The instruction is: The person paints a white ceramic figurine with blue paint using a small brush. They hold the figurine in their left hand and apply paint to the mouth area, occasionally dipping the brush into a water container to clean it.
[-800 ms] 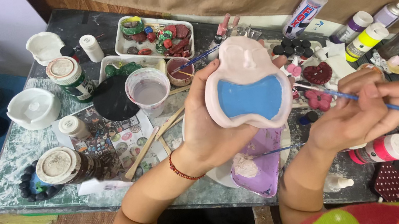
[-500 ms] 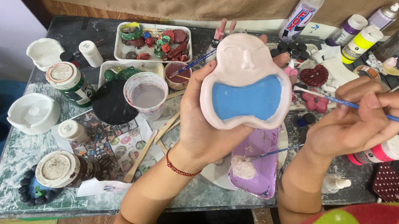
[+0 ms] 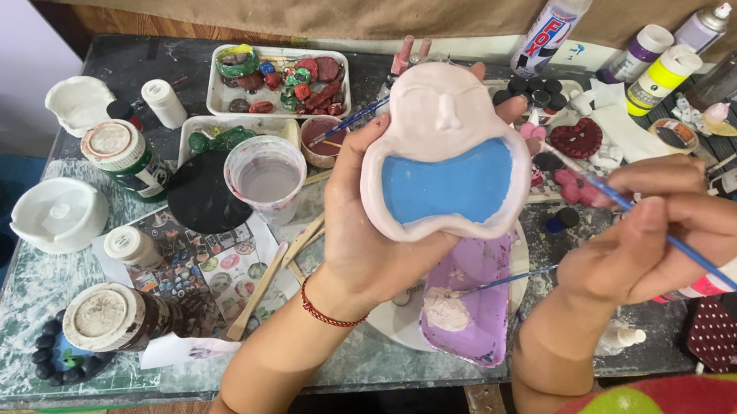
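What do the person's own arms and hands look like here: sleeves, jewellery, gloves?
Both forearms are bare, with no gloves or rings visible. The left hand has a thin red beaded bracelet around the wrist, and a dark sleeve edge shows near the elbow at the bottom of the frame. The right hand has nothing on the wrist; its forearm runs down to a bright red, green and yellow garment.

Over the middle of the cluttered work table, the left hand holds up a pale clay figure dish with a blue-painted hollow. To its right, the right hand holds a thin blue-handled paintbrush, apart from the dish. Below the dish, near the front edge, a purple clay piece lies on the table. Left of the dish stands a clear plastic cup of cloudy water. A white tray of small painted pieces sits toward the back edge. Paint bottles cluster at the back right corner.
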